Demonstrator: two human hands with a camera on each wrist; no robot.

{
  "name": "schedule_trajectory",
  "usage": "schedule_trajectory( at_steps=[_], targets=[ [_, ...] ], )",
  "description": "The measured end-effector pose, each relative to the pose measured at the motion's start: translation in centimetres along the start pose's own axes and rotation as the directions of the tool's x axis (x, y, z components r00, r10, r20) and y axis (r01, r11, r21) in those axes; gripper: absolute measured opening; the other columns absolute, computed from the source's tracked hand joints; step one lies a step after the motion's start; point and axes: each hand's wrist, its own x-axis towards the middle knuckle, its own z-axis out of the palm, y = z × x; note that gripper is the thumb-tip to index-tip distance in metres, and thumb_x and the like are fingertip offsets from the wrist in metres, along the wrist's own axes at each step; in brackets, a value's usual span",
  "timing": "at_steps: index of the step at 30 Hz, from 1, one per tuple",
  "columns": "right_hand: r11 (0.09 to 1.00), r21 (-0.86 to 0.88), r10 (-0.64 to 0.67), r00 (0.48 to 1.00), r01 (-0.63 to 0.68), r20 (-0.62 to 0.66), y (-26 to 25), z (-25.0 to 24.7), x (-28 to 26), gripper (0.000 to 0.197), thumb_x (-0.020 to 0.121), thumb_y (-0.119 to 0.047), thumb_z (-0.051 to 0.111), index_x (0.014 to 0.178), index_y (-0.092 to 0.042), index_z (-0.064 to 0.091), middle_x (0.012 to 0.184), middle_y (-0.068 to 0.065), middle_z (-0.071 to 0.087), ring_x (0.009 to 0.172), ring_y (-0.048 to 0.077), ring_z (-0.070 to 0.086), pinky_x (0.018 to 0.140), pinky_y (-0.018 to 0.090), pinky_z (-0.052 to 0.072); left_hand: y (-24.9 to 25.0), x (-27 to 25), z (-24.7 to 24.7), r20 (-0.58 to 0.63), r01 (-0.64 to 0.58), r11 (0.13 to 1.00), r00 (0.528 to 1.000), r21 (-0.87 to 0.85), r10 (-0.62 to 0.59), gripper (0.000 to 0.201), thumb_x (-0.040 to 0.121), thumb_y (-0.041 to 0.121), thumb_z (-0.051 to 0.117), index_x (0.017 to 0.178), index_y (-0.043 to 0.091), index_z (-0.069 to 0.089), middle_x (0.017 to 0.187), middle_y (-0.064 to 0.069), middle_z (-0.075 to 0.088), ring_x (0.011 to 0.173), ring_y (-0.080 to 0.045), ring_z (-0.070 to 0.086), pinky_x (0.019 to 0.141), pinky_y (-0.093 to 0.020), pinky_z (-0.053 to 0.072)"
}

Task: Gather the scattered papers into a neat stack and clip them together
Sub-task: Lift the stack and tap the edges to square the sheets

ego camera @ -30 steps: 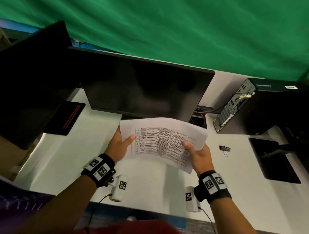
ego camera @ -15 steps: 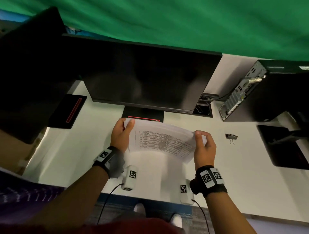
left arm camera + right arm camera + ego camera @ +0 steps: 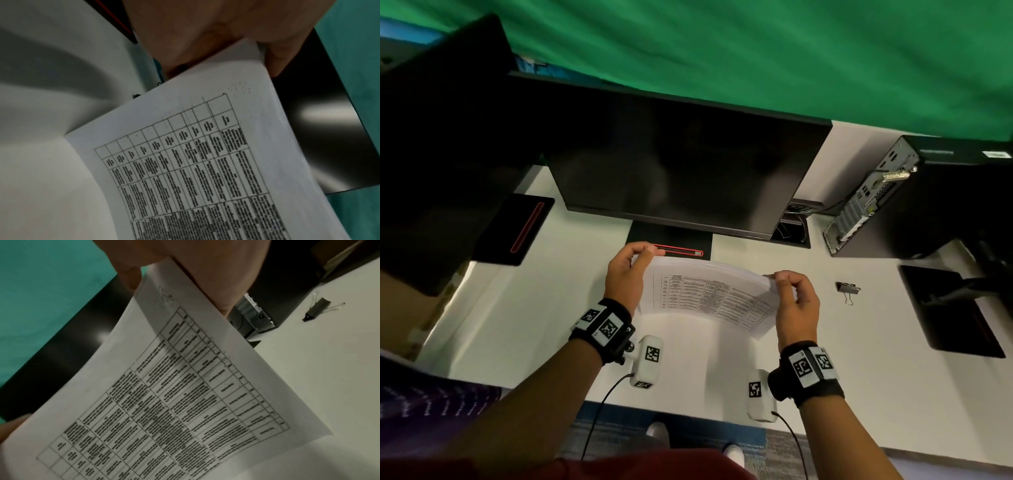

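A stack of white papers [image 3: 709, 294] printed with a table stands on its lower edge on the white desk [image 3: 722, 359], tilted toward me. My left hand [image 3: 631, 270] grips the stack's left edge, fingers curled over the top. At the right edge my right hand [image 3: 789, 294] pinches the papers. The wrist views show the printed sheet [image 3: 205, 162] [image 3: 164, 394] close up, with fingers on both faces. A black binder clip [image 3: 847, 289] [image 3: 317, 309] lies on the desk to the right of my right hand, apart from it.
A dark monitor [image 3: 681, 164] stands right behind the papers, its base [image 3: 671, 240] just past them. A second monitor [image 3: 441, 144] is at the left, a computer tower [image 3: 914, 198] at the back right, and a black stand base [image 3: 955, 308] at the right.
The papers went from held flat in the air to standing on edge on the desk, closer to me. Both hands shifted to grip the side edges from above.
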Motion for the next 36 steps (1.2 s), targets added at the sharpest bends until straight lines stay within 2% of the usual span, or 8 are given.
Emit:
schedule_trajectory(
  at_steps=[9,12,16,18,22,26,29,36],
  targets=[
    [1.000,0.005,-0.004,1.000,0.004,0.015,0.31,-0.11,-0.01,0.011,0.097,-0.017,0.062,0.088,-0.021,0.066,0.093,-0.009,0.073,0.089,0.011,0.063,0.079,0.034,0.047,-0.18,-0.04,0.24,0.011,-0.055,0.998,0.998,0.014,0.055,0.016,0.094,0.028,0.058,0.104,0.018,0.064,0.101,0.010,0.069,0.085,-0.004,0.066,0.066,-0.016,0.052],
    [1.000,-0.012,-0.019,1.000,0.020,0.021,0.50,-0.08,0.07,0.013,0.096,-0.018,0.064,0.086,-0.026,0.066,0.091,-0.012,0.072,0.087,0.003,0.063,0.082,0.034,0.046,-0.29,-0.15,0.21,0.015,-0.060,0.997,0.998,0.058,0.059,0.012,0.093,0.032,0.058,0.100,0.024,0.064,0.104,0.009,0.068,0.089,-0.010,0.065,0.070,-0.023,0.051],
    [1.000,0.018,-0.012,0.999,0.011,0.035,0.54,-0.06,0.04,0.002,0.087,-0.028,0.066,0.087,-0.026,0.066,0.091,-0.018,0.071,0.092,0.010,0.062,0.084,0.037,0.046,-0.42,-0.21,0.35,0.009,-0.057,0.997,0.998,0.054,0.056,0.010,0.093,0.031,0.059,0.098,0.024,0.063,0.106,0.009,0.068,0.093,-0.012,0.064,0.072,-0.024,0.050],
    [1.000,0.027,-0.007,0.999,0.006,0.040,0.46,0.01,0.09,0.011,0.084,-0.034,0.067,0.089,-0.024,0.067,0.093,-0.017,0.070,0.092,0.009,0.062,0.085,0.038,0.046,-0.60,-0.24,0.36,0.021,-0.053,0.998,0.998,0.030,0.053,0.010,0.090,0.033,0.063,0.098,0.028,0.064,0.105,0.009,0.068,0.096,-0.015,0.065,0.075,-0.029,0.054],
    [1.000,0.005,-0.005,1.000,0.005,0.026,0.49,0.12,0.21,0.006,0.087,-0.025,0.073,0.086,-0.023,0.067,0.092,-0.012,0.070,0.085,0.000,0.062,0.082,0.034,0.046,-0.66,-0.22,0.44,-0.001,-0.026,1.000,1.000,0.017,0.026,0.020,0.082,0.036,0.072,0.101,0.031,0.064,0.103,0.008,0.067,0.096,-0.019,0.066,0.078,-0.034,0.058],
    [1.000,-0.015,0.022,1.000,-0.022,0.007,0.35,0.27,0.25,0.012,0.086,-0.029,0.077,0.086,-0.025,0.065,0.094,-0.007,0.069,0.090,0.015,0.062,0.082,0.037,0.050,-0.30,-0.18,0.76,-0.029,-0.033,0.999,0.999,-0.008,0.032,0.019,0.084,0.031,0.071,0.101,0.026,0.065,0.105,0.009,0.068,0.098,-0.013,0.064,0.076,-0.025,0.050],
    [1.000,-0.017,0.016,0.999,-0.016,-0.031,0.35,0.23,0.55,0.012,0.087,-0.027,0.075,0.090,-0.029,0.064,0.099,-0.005,0.069,0.095,0.018,0.062,0.088,0.041,0.051,-0.10,-0.02,0.90,-0.021,-0.023,1.000,1.000,0.004,0.023,0.014,0.089,0.027,0.065,0.102,0.023,0.065,0.105,0.010,0.067,0.097,-0.009,0.062,0.073,-0.019,0.046],
    [0.999,-0.023,0.024,0.999,-0.024,-0.029,0.32,0.46,0.48,0.013,0.089,-0.034,0.070,0.096,-0.025,0.062,0.100,-0.014,0.066,0.096,0.014,0.059,0.091,0.041,0.047,-0.17,-0.03,0.46,0.058,-0.017,0.999,0.998,-0.041,0.019,0.021,0.097,0.026,0.046,0.108,0.019,0.063,0.109,0.007,0.070,0.093,-0.018,0.068,0.073,-0.028,0.053]
  ],
)
